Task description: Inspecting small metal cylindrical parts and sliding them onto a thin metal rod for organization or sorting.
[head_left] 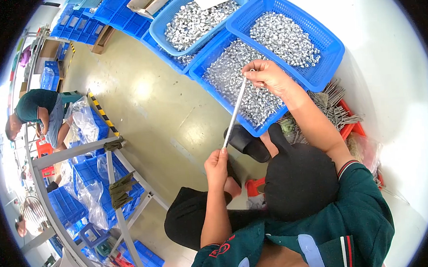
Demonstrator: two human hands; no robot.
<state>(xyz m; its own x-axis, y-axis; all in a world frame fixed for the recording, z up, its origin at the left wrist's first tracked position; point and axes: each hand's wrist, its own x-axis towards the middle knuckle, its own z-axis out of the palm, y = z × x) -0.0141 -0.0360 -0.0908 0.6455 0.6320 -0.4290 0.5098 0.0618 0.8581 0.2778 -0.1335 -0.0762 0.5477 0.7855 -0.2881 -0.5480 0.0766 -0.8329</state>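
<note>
A slim silver metal rod (234, 113) slants between my hands, over the front edge of a blue basket (203, 81) full of small shiny metal nuts or sleeves (265, 104). My left hand (216, 169) is closed round its lower end, with the thumb along it. At the upper end, above the loose metal parts, the fingers of my right hand (267, 77) are pinched together. They touch the rod's tip; whether a small metal part is also between them is too fine to make out.
Another blue basket (331, 37) and a light-blue one (154, 33) hold similar metal parts at the back. Bundled metal rods (335, 111) lie in a red container beside my right arm. A grey metal frame (120, 218) stands left, near stacked blue crates (89, 174). A seated person (38, 105) works farther off.
</note>
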